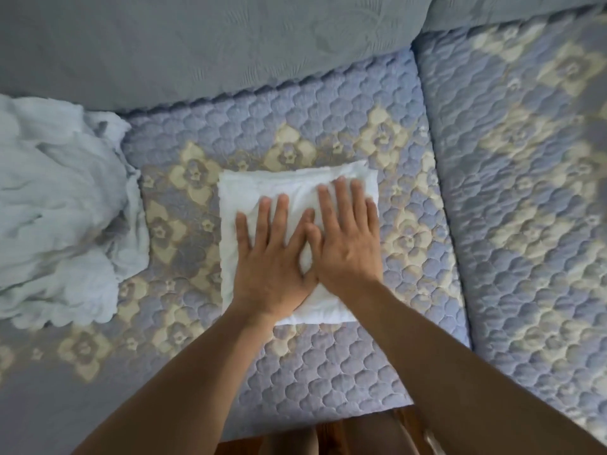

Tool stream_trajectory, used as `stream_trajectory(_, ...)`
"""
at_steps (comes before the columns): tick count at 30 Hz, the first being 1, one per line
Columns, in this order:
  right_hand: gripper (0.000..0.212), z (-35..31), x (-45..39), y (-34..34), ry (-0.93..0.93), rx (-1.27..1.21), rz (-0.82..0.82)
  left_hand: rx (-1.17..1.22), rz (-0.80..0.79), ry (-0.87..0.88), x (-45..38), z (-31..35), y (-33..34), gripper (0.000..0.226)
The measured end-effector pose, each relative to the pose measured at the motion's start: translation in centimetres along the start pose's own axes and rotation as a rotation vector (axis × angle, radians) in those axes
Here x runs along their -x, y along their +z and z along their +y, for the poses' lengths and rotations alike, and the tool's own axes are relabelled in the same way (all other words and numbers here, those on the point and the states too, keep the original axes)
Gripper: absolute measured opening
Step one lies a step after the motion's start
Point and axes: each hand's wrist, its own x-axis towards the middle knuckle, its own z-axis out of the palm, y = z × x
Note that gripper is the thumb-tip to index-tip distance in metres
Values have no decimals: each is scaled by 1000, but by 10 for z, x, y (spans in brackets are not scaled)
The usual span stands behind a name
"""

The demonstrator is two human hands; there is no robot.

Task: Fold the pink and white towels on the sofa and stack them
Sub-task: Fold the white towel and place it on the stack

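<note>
Head view. A folded white towel (262, 188) lies as a compact, roughly square pad on the middle seat cushion of the sofa (328, 372), which wears a quilted blue cover with cream flower motifs. The left hand (272, 254) and the right hand (348, 238) rest side by side on top of the pad, palms down, fingers straight and slightly spread, thumbs touching or nearly so; neither hand pinches or curls round the cloth. The posture reads as flattening a finished fold.

To the left, apart from the pad, a crumpled pale cloth (56, 205) lies in a loose heap on the seat, reaching up to the grey back cushion (197, 44). Under this light it looks bluish-white; whether it is the pink towel cannot be told, and no plainly pink cloth is in view.

Judged progress: one towel appears folded and placed as the base of the stack. Remaining, as far as shown: folding the heap at left and laying it on the white pad.
</note>
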Motion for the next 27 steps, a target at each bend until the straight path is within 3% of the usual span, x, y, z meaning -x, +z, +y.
stream_trajectory(6, 63, 24, 0, -4, -1, 34, -35, 101, 0, 115, 9, -34, -6, 66)
stream_trajectory(9, 65, 36, 6, -15, 145, -25, -54, 76, -9, 80, 15, -62, -9, 62)
stream_trajectory(12, 72, 20, 12, -23, 289, -145, -52, 199, 68, -147, 25, -68, -12, 66)
stream_trajectory(13, 76, 12, 13, -28, 386, -218, -43, 375, 136, -285, 30, -66, -14, 64)
stream_trajectory(15, 81, 0, 11, -39, 620, -385, -25, 833, 225, -576, 42, -59, -25, 37)
stream_trajectory(16, 79, -2, 8, -40, 697, -433, -40, 989, 192, -666, 51, -55, -29, 24)
stream_trajectory(18, 75, -2, 1, -50, 808, -520, -143, 1191, -34, -760, 68, -50, -35, 18)
stream_trajectory(21, 59, 9, -4, -73, 958, -1147, -373, 1678, -445, -907, 90, -55, -41, 39)
stream_trajectory(24, 43, 22, 21, -107, 921, -1570, -635, 2067, -518, -955, 104, -65, -62, 43)
stream_trajectory(27, 40, 34, 67, -139, 874, -1681, -622, 2221, -555, -995, 115, -52, -93, 37)
